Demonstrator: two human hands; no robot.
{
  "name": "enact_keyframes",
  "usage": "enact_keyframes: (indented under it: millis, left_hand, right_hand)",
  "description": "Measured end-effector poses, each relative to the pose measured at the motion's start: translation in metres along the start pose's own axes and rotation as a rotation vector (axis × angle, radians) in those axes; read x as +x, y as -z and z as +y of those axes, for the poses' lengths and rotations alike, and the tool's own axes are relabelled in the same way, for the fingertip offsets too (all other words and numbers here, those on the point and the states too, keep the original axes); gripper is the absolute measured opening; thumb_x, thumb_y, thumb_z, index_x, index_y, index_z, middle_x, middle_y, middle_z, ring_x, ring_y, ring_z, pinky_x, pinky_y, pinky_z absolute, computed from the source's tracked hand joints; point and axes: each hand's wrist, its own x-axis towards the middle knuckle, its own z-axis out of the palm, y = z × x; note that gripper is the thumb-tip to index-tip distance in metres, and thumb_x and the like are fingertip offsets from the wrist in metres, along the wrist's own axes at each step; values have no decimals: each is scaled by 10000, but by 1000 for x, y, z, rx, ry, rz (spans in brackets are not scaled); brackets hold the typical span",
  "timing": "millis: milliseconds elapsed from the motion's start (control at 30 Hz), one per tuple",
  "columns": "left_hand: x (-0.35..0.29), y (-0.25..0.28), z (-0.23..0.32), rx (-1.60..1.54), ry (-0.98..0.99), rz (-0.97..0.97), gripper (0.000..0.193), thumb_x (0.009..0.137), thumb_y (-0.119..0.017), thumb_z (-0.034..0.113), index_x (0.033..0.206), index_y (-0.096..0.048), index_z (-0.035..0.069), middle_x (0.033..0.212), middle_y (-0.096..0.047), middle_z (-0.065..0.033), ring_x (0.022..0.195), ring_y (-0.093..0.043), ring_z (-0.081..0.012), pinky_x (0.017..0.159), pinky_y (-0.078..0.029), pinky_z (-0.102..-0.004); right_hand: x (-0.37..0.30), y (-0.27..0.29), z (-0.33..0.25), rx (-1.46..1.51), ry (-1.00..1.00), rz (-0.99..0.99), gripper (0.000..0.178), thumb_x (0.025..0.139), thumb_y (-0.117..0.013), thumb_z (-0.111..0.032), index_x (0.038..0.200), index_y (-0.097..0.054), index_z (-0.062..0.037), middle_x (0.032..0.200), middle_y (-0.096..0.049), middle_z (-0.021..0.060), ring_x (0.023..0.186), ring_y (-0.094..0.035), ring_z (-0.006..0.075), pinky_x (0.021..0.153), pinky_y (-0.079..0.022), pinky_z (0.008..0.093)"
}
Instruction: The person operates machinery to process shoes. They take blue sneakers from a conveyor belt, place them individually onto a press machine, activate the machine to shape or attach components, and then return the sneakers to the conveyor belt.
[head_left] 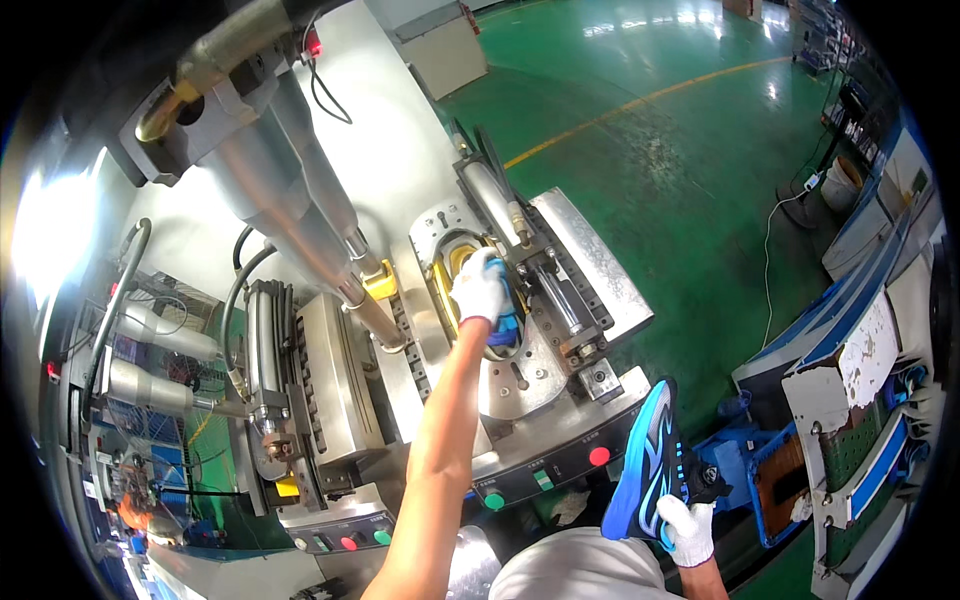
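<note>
The person's left hand (479,287), in a white knitted glove, lies with bent fingers over a bright blue item (507,325) in a yellow-edged oval metal cradle (510,392); whether it grips or only presses cannot be told. The right hand (687,532), also in a white glove, is closed around the lower end of a blue-and-black sports shoe (648,465), held toe up with its sole facing left, beside the machine. Just right of the cradle lies a polished metal cylinder (490,195); to its left slants a thick grey metal column (290,190). Below the cradle, a dark control panel (535,465) carries a round red button (599,456) and a round green button (494,502). Beyond spreads a glossy green floor (640,160) with a yellow line (640,102).
</note>
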Motion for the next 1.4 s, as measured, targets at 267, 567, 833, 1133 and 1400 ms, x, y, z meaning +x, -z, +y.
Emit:
enact_keyframes:
  millis: [267,567,833,1133,1400]
  left_hand:
    - [-98,120,64,-494,44,214,303,974,-580,6,1262,-673,19,1240,-722,-85,1146,-665,-182,1023,-499,-312]
    - [-354,267,49,-523,100,-48,390,818,-561,-93,1147,-732,26,1283,-701,-207,1284,-642,-312,1129,-470,-398]
    - [-571,298,44,-47,793,252,303,938,-616,3,1228,-703,19,1151,-743,-149,1048,-707,-228,925,-545,-328]
    - [-635,207,-94,26,1134,630,392,872,-622,-45,1250,-683,37,1245,-694,-165,1145,-664,-335,1046,-496,-377]
    - [-712,163,-125,14,936,807,437,851,-664,34,1287,-649,44,1340,-628,-193,1335,-546,-386,1153,-418,-450]
  right_hand:
    - [33,-8,-3,-377,80,-42,354,864,-786,-140,1149,-693,47,1193,-704,114,1006,-641,154,906,-532,346]
    - [240,-259,-39,-281,-1,-669,249,895,-771,-101,1108,-706,11,928,-731,66,737,-683,146,635,-558,304]
    - [363,-352,92,-1515,655,-479,471,851,-626,-437,1037,-733,-17,1082,-712,292,996,-703,432,918,-548,502]
    - [394,-304,46,-1188,235,-640,252,875,-768,-173,1029,-689,10,864,-688,58,749,-681,192,650,-542,346]
    - [15,-213,149,-1243,1043,-1075,721,976,-668,-138,1599,-334,1,1630,-385,222,1502,-393,361,1250,-275,418]
